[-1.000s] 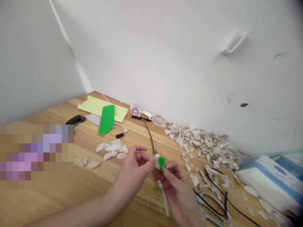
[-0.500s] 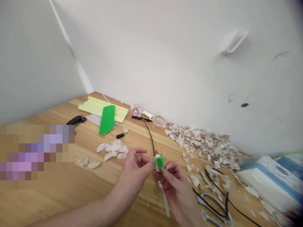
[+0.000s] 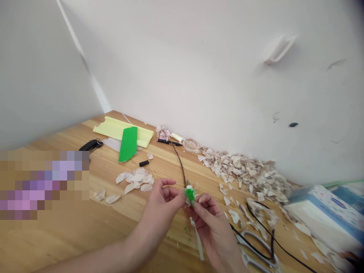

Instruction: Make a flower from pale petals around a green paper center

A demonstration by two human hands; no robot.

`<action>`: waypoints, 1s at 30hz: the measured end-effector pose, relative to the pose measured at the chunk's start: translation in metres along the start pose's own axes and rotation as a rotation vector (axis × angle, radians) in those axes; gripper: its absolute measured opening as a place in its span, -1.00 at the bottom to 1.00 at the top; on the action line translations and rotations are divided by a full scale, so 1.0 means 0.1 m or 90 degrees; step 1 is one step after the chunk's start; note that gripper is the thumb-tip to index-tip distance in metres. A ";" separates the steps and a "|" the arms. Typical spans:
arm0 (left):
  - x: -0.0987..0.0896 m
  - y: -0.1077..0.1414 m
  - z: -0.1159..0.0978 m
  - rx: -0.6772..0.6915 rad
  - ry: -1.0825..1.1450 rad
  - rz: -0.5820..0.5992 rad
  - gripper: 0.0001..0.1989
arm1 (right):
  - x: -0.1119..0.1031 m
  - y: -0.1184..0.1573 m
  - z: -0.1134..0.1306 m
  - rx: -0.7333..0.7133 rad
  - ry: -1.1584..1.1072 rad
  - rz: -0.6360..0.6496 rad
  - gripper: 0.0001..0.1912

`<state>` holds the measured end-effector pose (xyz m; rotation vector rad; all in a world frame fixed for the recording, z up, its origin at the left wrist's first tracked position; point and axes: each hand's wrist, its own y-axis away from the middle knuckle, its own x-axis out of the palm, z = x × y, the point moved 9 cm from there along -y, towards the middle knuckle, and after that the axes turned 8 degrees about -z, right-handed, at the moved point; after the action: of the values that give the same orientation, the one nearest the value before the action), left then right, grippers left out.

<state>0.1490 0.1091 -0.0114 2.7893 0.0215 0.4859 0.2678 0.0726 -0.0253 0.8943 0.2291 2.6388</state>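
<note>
A small green fringed paper tuft (image 3: 190, 194) with pale strands at its edges is held up between my hands. Its base is pinched between the thumb and fingers of my right hand (image 3: 213, 220). My left hand (image 3: 166, 201) closes thumb against fingertips on the tuft's left edge; the exact contact is partly hidden. A dark thin twig (image 3: 180, 163) lies on the table just behind the tuft. Below my right fingers hangs or lies a narrow white strip (image 3: 199, 242). Silver-handled scissors (image 3: 256, 246) rest beside my right wrist, partly covered.
Green paper (image 3: 128, 144) overlaps yellow paper (image 3: 113, 131) at the back left. Loose pale petals (image 3: 138, 179) lie left of my hands. A heap of dry flakes (image 3: 241, 168) runs along the wall. A black cord (image 3: 287, 254) and a tissue pack (image 3: 332, 212) are at right.
The green tuft has tilted slightly left and its fringe looks more spread. Both hands stay almost in place, and the view has shifted a little.
</note>
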 end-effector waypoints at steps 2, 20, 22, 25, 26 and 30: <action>0.00 0.00 0.00 -0.002 0.002 -0.001 -0.64 | 0.00 0.00 0.00 0.001 0.001 0.000 -0.80; -0.02 0.05 0.11 -0.103 -0.009 -0.008 -0.70 | 0.05 0.00 -0.03 0.024 0.012 0.027 -0.78; -0.03 0.04 0.09 -0.092 -0.016 -0.008 -0.72 | 0.04 0.00 -0.03 0.027 0.013 0.027 -0.78; -0.03 0.02 -0.03 -0.013 -0.018 -0.007 -0.73 | 0.03 0.01 -0.03 0.028 0.011 0.026 -0.78; -0.03 0.02 -0.08 0.018 -0.019 -0.009 -0.72 | 0.03 0.01 -0.03 0.028 0.009 0.026 -0.78; -0.03 0.04 -0.22 0.091 -0.041 -0.010 -0.73 | 0.04 0.01 -0.03 0.031 0.003 0.034 -0.77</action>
<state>0.1387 0.1117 0.0080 2.9398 0.0672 0.4061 0.2630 0.0726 -0.0248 0.9218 0.2746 2.6961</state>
